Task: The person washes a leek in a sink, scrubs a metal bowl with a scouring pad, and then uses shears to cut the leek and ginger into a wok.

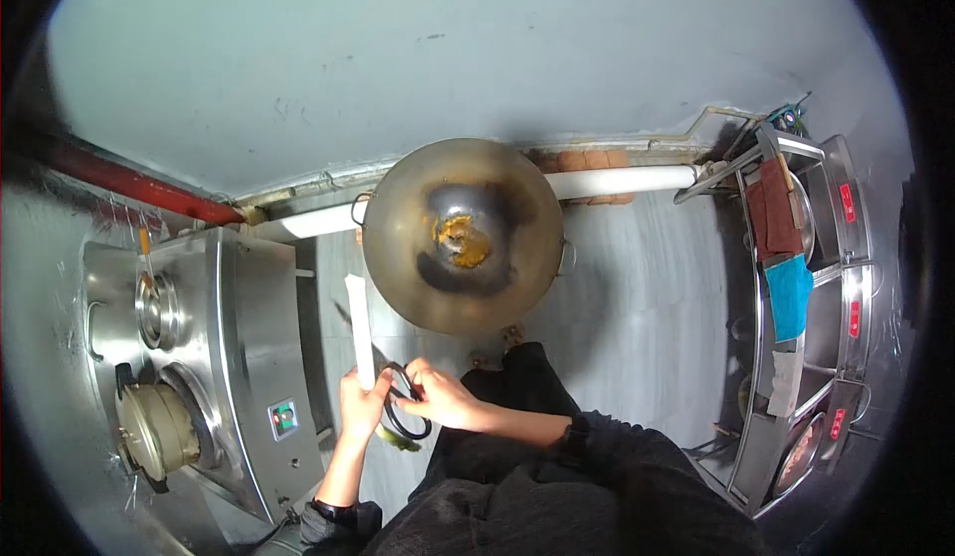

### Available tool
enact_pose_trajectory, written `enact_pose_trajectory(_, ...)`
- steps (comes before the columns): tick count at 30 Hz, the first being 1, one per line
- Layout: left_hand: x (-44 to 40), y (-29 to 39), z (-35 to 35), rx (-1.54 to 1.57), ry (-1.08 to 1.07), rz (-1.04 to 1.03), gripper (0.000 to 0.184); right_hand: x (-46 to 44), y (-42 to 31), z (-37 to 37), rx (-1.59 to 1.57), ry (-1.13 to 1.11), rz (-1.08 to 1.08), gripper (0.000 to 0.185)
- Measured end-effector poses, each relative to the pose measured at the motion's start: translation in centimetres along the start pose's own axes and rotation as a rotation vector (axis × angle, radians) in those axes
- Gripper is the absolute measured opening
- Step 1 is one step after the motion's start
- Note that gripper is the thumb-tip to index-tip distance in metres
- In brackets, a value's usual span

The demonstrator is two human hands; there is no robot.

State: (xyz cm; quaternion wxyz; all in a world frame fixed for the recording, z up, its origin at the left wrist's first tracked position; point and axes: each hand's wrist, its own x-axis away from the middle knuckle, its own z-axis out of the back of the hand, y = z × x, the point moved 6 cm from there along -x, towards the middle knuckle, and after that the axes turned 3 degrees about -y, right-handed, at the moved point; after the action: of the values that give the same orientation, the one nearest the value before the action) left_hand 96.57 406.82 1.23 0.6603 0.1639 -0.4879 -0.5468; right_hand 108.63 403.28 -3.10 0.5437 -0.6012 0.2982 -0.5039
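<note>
My left hand (360,407) is closed around the lower end of a long, flat white strip (359,322), whose material I cannot tell. The strip points up toward the wok. Beside it, my right hand (438,397) grips scissors by their black looped handles (407,427). Their blades are mostly hidden behind the strip, and a dark tip shows to its left. Just below the hands is a small green thing (398,441), too unclear to name. Ahead of both hands sits a large round wok (403,248) with orange-brown residue at its bottom.
A steel stove (249,357) with a lidded pot (154,427) stands on the left. On the right is a steel rack (836,297) with a brown cloth (774,213) and a blue cloth (788,297). A white pipe (627,181) runs along the wall behind the wok.
</note>
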Motion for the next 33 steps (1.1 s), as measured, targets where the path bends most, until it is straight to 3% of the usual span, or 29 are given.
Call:
enact_pose_trajectory(4, 1.5, -4.7, -0.6, -0.007, -0.026, 0.057, 0.008, 0.9, 2.4, -2.4, 0.074, -0.049, 0.004, 0.043)
enact_pose_trajectory(8, 4.0, -6.2, -2.0, -0.007, 0.021, 0.082, 0.009, 2.2, 3.7, -3.8, 0.076, -0.247, -0.099, 0.044)
enact_pose_trajectory(10, 5.1, -6.6, -2.5, 0.040, 0.057, 0.194, 0.009, 2.9, 4.0, -4.0, 0.022, -0.398, -0.199, 0.047)
enact_pose_trajectory(16, 7.3, -7.0, -6.5, 0.226, 0.195, 0.327, 0.010, 4.7, 6.7, -1.6, 0.026, -0.395, 0.043, 0.046)
enact_pose_trajectory(18, 8.0, -7.6, -8.9, 0.318, 0.221, 0.435, 0.009, 5.5, 7.5, 1.0, -0.048, -0.493, 0.136, 0.045)
enact_pose_trajectory(19, 8.6, -8.4, -10.0, 0.390, 0.284, 0.507, 0.008, 5.8, 8.8, 2.5, -0.086, -0.585, 0.070, 0.040)
enact_pose_trajectory(21, 9.9, -9.6, -11.2, 0.391, 0.379, 0.582, 0.010, 4.9, 13.3, 7.3, -0.038, -0.453, 0.121, 0.032)
enact_pose_trajectory(23, 11.4, -11.9, -12.2, 0.320, 0.492, 0.599, 0.010, 2.3, 19.2, 16.1, -0.085, -0.156, -0.168, 0.027)
enact_pose_trajectory(24, 12.4, -13.0, -12.6, 0.265, 0.555, 0.597, 0.009, 1.0, 22.0, 21.0, 0.126, 0.055, -0.160, 0.028)
enact_pose_trajectory(25, 14.4, -15.8, -13.4, 0.339, 0.584, 0.681, 0.008, 0.1, 25.5, 25.0, 0.120, 0.246, -0.298, 0.030)
enact_pose_trajectory(26, 16.1, -18.1, -14.7, 0.412, 0.603, 0.768, 0.006, -0.9, 29.1, 28.6, 0.319, 0.337, -0.328, 0.031)
enact_pose_trajectory(28, 16.9, -17.9, -16.3, 0.520, 0.682, 0.777, 0.003, -1.9, 40.6, 32.3, 0.169, 0.464, -0.472, 0.034)
enact_pose_trajectory(29, 18.2, -19.6, -17.3, 0.496, 0.791, 0.729, 0.004, -3.3, 43.2, 33.3, 0.188, 0.442, -0.470, 0.034)
enact_pose_trajectory(31, 20.8, -22.3, -19.7, 0.459, 0.714, 0.907, 0.006, -4.0, 48.5, 33.1, -0.240, 0.437, -0.680, 0.032)
enact_pose_trajectory(32, 21.6, -23.1, -20.7, 0.422, 0.716, 0.949, 0.008, -4.8, 49.3, 32.9, -0.229, 0.425, -0.692, 0.032)
enact_pose_trajectory(33, 22.2, -24.3, -21.5, 0.379, 0.795, 0.804, 0.009, -5.8, 49.0, 32.2, -0.293, 0.420, -0.605, 0.030)
